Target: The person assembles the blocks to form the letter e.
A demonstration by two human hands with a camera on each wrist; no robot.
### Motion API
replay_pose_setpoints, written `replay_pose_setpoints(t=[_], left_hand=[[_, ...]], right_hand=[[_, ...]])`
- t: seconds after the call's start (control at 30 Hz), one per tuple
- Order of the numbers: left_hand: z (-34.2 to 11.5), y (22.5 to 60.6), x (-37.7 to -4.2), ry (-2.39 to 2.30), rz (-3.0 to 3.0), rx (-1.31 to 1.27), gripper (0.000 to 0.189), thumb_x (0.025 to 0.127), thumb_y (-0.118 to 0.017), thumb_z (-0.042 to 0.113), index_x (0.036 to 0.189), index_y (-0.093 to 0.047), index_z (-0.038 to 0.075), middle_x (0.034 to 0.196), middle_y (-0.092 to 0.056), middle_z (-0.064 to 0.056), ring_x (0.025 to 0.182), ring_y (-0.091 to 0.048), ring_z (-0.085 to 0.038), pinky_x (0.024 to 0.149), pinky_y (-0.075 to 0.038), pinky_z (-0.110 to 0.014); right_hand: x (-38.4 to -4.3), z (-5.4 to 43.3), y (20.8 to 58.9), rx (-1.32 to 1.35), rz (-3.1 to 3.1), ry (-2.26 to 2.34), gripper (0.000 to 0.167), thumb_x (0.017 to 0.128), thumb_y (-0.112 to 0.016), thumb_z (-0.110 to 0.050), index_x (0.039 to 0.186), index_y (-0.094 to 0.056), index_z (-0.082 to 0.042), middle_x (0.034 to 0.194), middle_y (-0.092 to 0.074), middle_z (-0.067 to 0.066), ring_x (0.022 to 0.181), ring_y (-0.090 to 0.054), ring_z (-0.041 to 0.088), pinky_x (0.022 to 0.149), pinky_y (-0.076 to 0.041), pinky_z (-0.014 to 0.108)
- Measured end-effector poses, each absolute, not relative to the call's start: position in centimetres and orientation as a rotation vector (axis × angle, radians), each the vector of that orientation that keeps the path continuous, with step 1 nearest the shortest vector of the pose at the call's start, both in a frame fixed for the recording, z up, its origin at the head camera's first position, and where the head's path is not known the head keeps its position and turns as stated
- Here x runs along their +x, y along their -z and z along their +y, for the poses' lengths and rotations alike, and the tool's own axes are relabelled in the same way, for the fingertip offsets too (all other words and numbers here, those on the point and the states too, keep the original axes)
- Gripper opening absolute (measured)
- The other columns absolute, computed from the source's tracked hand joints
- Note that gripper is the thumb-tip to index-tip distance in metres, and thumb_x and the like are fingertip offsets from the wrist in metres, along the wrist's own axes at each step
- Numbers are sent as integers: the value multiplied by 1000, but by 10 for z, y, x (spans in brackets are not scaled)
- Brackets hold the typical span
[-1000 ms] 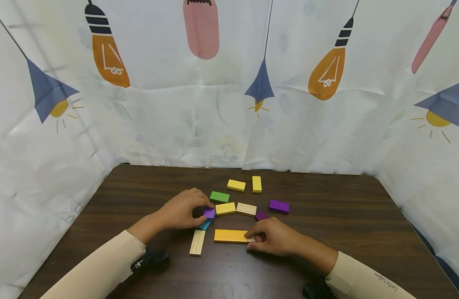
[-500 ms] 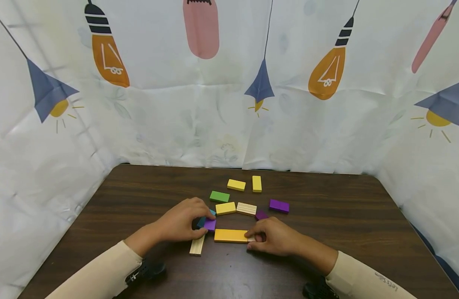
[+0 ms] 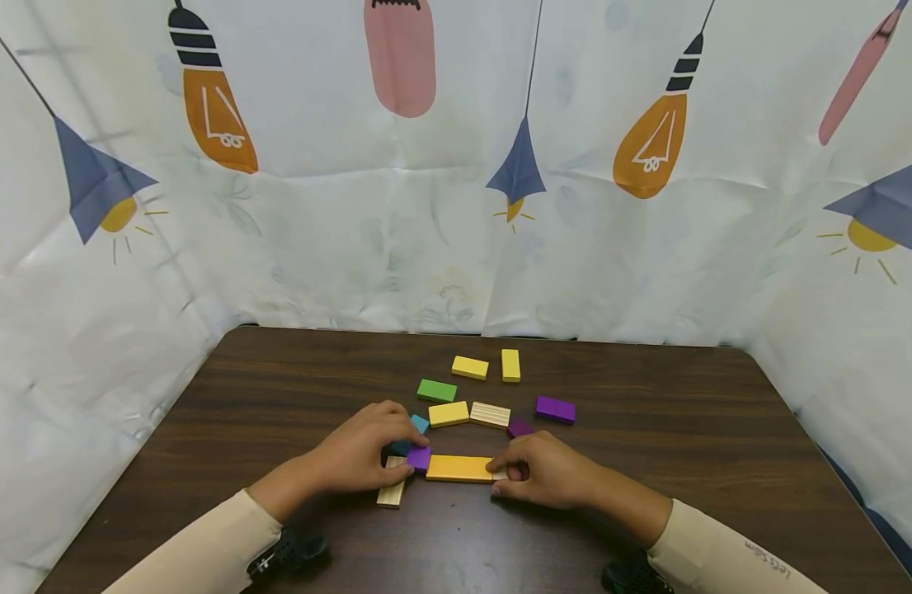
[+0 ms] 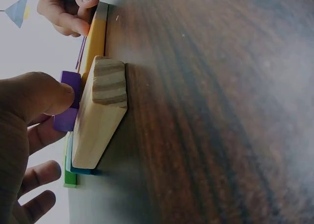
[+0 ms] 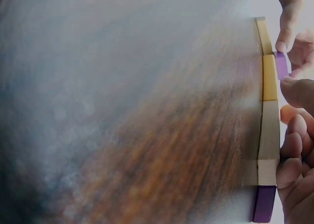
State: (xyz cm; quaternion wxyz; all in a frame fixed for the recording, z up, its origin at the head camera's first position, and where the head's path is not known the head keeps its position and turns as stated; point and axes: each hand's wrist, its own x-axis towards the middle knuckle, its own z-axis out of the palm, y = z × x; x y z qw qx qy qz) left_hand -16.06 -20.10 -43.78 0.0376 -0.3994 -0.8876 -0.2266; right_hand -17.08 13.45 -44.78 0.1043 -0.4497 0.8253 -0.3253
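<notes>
Between the thumb and fingers of my left hand (image 3: pixel 363 445) is a small purple block (image 3: pixel 419 459), pinched near the left end of a long yellow-orange block (image 3: pixel 459 469). The left wrist view has this purple block beside and above the top of a plain wooden block (image 4: pixel 98 121). My right hand (image 3: pixel 548 472) pinches a pale wooden block (image 5: pixel 269 130) at the right end of the yellow-orange one, its other fingers curled. Behind the left fingers a blue block (image 3: pixel 420 424) shows partly.
A yellow block (image 3: pixel 448 414), a striped wooden block (image 3: pixel 490 415) and a dark purple block (image 3: pixel 519 427) form an arc behind the hands. Farther back lie a green block (image 3: pixel 437 390), two yellow blocks (image 3: pixel 510 365) and a purple piece (image 3: pixel 556 409) on the brown table (image 3: pixel 649 412).
My left hand has brought the purple block nearer to me, from over the blue block down to the left end of the yellow-orange block. The right hand has stayed in place.
</notes>
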Motion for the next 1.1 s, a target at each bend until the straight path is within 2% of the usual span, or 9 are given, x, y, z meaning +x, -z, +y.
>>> replay_pose_setpoints(t=[0.4,1.1], left_hand=[[-202,443,-159,690,-2710,-1210,29,85,-85,27,113,-77,24,107,-66,21,111,-53,-12,93,-47,-43],[-205,440,-158,609,-2681,-1225,24,83,-86,29,105,-78,27,99,-67,19,105,-53,-12,94,-45,-46]], right_hand=[[-171,134,448,-1339,2431,960,25,94,-78,-25,112,-79,-8,77,-53,-16,68,-49,-3,60,-45,17],[-171,135,448,-1341,2440,946,25,94,-78,-24,112,-79,-8,77,-52,-17,67,-48,-4,59,-45,17]])
